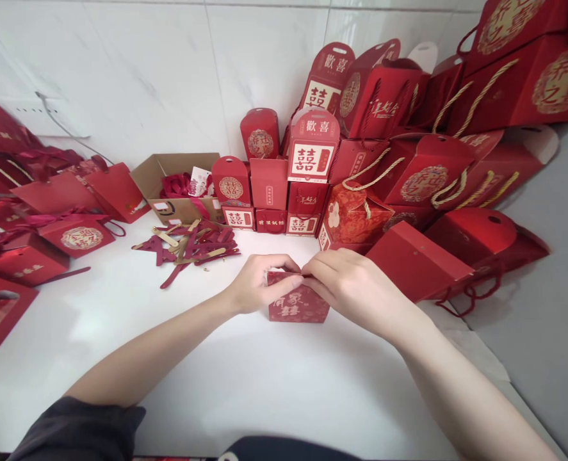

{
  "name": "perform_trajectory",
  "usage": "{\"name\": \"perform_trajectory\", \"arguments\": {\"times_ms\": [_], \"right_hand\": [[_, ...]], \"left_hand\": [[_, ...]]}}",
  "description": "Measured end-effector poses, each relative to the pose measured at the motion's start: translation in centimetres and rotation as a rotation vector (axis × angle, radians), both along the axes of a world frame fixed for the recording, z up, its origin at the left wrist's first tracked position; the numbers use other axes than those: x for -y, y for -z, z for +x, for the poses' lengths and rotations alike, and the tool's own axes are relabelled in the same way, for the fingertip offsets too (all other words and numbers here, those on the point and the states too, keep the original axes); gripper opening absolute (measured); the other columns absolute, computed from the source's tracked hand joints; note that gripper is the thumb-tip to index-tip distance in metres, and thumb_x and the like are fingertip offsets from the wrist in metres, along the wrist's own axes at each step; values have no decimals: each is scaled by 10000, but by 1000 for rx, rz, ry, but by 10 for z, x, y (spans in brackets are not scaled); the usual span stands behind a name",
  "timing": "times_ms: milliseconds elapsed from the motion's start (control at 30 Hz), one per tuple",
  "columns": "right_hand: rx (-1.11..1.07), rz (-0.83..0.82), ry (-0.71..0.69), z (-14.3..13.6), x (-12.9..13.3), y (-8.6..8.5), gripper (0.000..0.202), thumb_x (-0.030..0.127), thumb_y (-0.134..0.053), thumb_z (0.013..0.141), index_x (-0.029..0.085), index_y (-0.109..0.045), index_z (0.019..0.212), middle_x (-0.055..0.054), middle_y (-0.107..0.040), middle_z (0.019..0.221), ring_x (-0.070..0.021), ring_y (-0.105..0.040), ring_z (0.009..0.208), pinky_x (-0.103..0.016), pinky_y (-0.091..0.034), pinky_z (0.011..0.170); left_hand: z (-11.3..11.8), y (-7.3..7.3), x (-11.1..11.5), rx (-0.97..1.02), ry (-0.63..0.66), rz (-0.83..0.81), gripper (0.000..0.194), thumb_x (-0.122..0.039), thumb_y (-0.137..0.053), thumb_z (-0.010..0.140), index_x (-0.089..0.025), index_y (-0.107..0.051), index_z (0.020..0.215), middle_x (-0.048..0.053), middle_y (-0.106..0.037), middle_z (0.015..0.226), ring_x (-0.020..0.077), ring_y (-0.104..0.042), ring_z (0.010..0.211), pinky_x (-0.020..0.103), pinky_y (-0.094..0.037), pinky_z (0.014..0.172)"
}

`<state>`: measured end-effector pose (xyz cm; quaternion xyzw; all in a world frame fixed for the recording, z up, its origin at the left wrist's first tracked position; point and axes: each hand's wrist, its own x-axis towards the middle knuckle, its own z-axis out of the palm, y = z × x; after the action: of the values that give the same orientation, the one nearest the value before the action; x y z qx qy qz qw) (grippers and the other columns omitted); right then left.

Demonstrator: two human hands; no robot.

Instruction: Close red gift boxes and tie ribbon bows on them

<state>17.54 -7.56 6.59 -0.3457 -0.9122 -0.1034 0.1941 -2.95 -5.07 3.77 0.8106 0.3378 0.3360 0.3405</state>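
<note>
A small red paper gift box [294, 310] with pale characters on its front stands upright on the white table [207, 390]. My left hand [259, 282] grips its upper left edge, thumb across the front and fingers behind the top. My right hand [348, 282] pinches the top edge near the middle, with its fingertips close to my left thumb. What the right fingertips hold beyond that edge is hidden. Behind the left hand lies a loose pile of dark red and gold strips [187, 246].
Red gift boxes with rope handles [418, 176] are stacked at the back and right. An open cardboard box [178, 176] by the tiled wall holds red ribbon. More red boxes with ribbons [79, 237] sit on the left, and a cable [56, 112] runs along the wall.
</note>
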Motion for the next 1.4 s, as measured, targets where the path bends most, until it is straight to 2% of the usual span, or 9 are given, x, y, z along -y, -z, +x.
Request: {"name": "perform_trajectory", "arguments": {"times_ms": [133, 200, 300, 500, 733, 900, 1033, 1233, 1400], "right_hand": [[0, -32, 59, -4, 0, 1, 21, 163, -578, 877, 163, -571, 858, -41, -616, 792, -186, -567, 702, -309, -400, 646], [-1, -80, 99, -5, -1, 2, 118, 197, -624, 843, 158, -552, 928, -49, -624, 841, -205, -593, 756, -311, -410, 651], [38, -100, 113, -4, -1, 2, 89, 126, -569, 852, 159, -530, 925, -41, -612, 830, -192, -595, 734, -299, -402, 625], [75, -33, 70, 4, 2, -2, 153, 59, -445, 902, 161, -555, 932, -28, -588, 785, -174, -553, 674, -306, -383, 613], [45, -44, -81, 8, -1, -6, 202, 41, -476, 901, 135, -623, 1004, -52, -618, 834, -187, -568, 781, -326, -434, 758], [-207, 14, -199, 11, -1, -9, 179, 60, -502, 915, 158, -640, 970, -32, -647, 860, -151, -573, 823, -389, -393, 986], [-321, 57, -264, 8, -8, -4, 155, 88, -527, 920, 165, -659, 945, -21, -655, 847, -131, -578, 811, -418, -357, 1069], [-224, 39, -239, 21, -29, 2, 222, 289, -570, 936, 198, -667, 1114, -62, -693, 1130, -207, -607, 1050, -377, -462, 932], [-173, -67, -146, 26, -30, 5, 281, 263, -488, 975, 178, -639, 1197, -70, -712, 1047, -189, -651, 925, -323, -500, 821]], "left_hand": [[2, 0, 2, -3, -77, -17, 182, -324, -607, 864, -158, -680, 846, 16, -705, 807, 152, -635, 750, 246, -492, 716], [2, 2, 2, -7, -81, -32, 189, -319, -586, 880, -159, -682, 851, 16, -706, 815, 151, -633, 757, 247, -489, 722], [1, 3, 0, -11, -62, -24, 190, -318, -578, 890, -161, -684, 869, 16, -709, 840, 150, -638, 785, 247, -488, 745], [1, 7, -2, -67, -99, 189, 115, -264, -589, 872, -178, -665, 868, 12, -711, 822, 139, -637, 743, 256, -480, 727], [1, 7, 0, -114, -138, 378, 148, -312, -635, 856, -178, -652, 795, 12, -675, 723, 131, -603, 655, 258, -460, 657], [0, 3, -1, -113, 22, 397, 168, -309, -621, 876, -162, -665, 807, 22, -680, 728, 129, -608, 673, 247, -464, 667], [-2, 2, -3, -140, 105, 342, 225, -338, -581, 899, -154, -659, 796, 30, -654, 710, 134, -586, 672, 246, -457, 660], [-10, 3, -16, -81, 155, 135, 252, -336, -600, 888, -139, -618, 731, 6, -604, 674, 107, -552, 645, 219, -447, 655], [-19, 4, -25, -65, 213, 29, 276, -366, -604, 879, -123, -651, 757, 47, -654, 740, 135, -590, 694, 242, -472, 675]]}}
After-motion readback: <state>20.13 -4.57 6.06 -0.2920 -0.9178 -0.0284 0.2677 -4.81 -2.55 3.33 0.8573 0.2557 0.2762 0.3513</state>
